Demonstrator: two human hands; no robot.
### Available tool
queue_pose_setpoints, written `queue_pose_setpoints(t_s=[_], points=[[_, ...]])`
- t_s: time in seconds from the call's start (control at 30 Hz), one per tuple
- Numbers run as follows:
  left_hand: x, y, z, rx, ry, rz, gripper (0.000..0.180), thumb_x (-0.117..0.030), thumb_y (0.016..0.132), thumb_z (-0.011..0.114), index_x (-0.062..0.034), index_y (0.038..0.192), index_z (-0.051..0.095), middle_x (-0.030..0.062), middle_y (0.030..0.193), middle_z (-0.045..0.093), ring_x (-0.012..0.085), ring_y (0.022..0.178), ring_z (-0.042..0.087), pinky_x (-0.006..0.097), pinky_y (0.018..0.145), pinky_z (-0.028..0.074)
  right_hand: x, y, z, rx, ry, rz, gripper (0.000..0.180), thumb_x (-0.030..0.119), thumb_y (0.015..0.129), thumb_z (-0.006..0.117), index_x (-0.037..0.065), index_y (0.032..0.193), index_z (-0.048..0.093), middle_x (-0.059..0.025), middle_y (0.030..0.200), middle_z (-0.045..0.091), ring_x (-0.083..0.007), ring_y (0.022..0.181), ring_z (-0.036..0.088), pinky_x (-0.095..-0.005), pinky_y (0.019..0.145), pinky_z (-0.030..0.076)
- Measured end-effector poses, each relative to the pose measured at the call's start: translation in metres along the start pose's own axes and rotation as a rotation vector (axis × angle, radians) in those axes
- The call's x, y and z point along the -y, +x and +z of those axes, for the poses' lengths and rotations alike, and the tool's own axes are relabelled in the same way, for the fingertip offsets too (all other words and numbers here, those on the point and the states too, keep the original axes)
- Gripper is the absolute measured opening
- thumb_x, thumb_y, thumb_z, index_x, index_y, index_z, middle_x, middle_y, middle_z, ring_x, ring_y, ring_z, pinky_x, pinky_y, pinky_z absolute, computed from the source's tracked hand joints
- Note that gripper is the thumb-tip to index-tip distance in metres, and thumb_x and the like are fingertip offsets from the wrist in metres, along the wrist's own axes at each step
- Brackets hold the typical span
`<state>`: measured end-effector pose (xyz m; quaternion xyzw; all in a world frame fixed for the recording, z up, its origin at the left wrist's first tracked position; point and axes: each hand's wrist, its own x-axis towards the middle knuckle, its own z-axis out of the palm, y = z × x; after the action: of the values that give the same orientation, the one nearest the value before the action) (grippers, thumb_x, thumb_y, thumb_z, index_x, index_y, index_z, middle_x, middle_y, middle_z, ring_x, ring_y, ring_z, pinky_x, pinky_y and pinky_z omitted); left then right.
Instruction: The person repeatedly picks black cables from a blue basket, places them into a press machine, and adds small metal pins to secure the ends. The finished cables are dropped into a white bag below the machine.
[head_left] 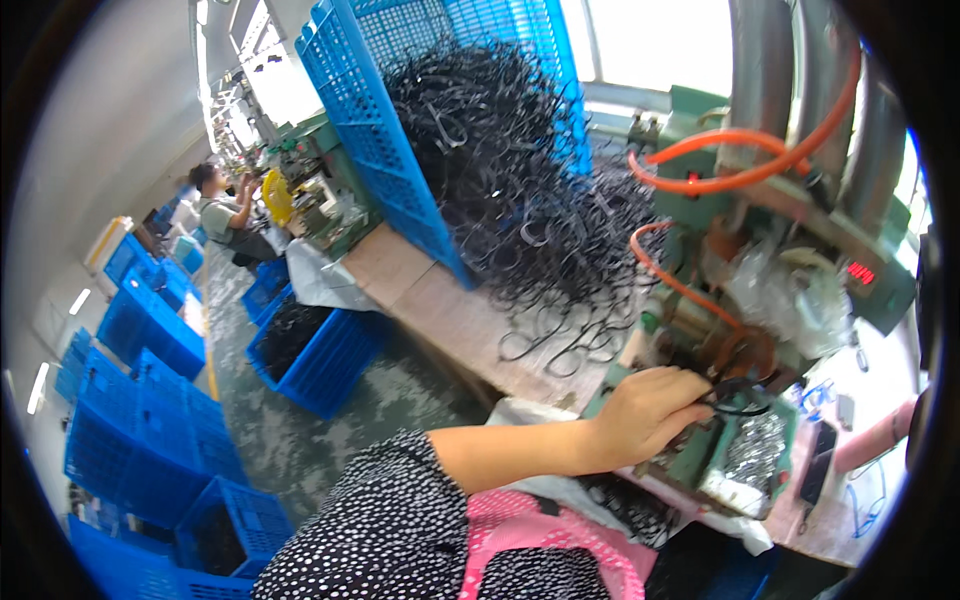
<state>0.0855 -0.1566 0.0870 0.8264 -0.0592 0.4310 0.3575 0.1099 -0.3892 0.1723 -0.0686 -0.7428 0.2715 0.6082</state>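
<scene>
My left hand (650, 415) reaches from the lower left to the green bench machine (705, 445), with its fingers pinched together. A black cord loop (742, 402) shows at its fingertips, under the machine's round brown head (745, 355); the exact grip is partly hidden by the fingers. Beside it, a green tray (712, 462) holds many small shiny metal pieces (755, 445). A large heap of black cord loops (540, 200) spills onto the bench from a tipped blue crate (390, 150). My right hand is not in view.
Orange air hoses (720, 185) curve over the machine, near a clear plastic bag (790, 300). A pink object (875, 440) enters at the right edge. Blue crates (150, 430) line the floor at left; another crate (335, 365) stands by the bench. A co-worker (230, 215) sits farther off.
</scene>
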Motion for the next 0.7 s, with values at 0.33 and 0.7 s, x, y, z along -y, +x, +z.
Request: queue_pose_setpoints(t_s=[0.33,0.7], points=[[-0.003,-0.013,0.000,-0.006,-0.080,-0.221,0.027,0.001,0.089,0.062,0.0037,0.116,0.063,0.0113,0.105,0.067,0.0183,0.080,0.060,0.031,0.075,0.048,-0.030,-0.127,0.010,-0.348,-0.234,0.636,0.024,0.014,0.099,0.060,-0.002,0.115,0.067,-0.0157,0.110,0.070,-0.0267,0.099,0.067,-0.0375,0.086,0.053],[0.052,-0.168,-0.042,1.006,0.358,-0.052,0.040,-0.019,0.077,0.076,-0.0040,0.111,0.064,0.0133,0.099,0.064,0.0341,0.093,0.059,0.042,0.081,0.047,-0.115,-0.250,0.103,-1.152,-0.387,1.161,0.026,0.022,0.099,0.059,0.003,0.115,0.066,-0.0117,0.109,0.072,-0.0227,0.100,0.069,-0.0339,0.088,0.053]])
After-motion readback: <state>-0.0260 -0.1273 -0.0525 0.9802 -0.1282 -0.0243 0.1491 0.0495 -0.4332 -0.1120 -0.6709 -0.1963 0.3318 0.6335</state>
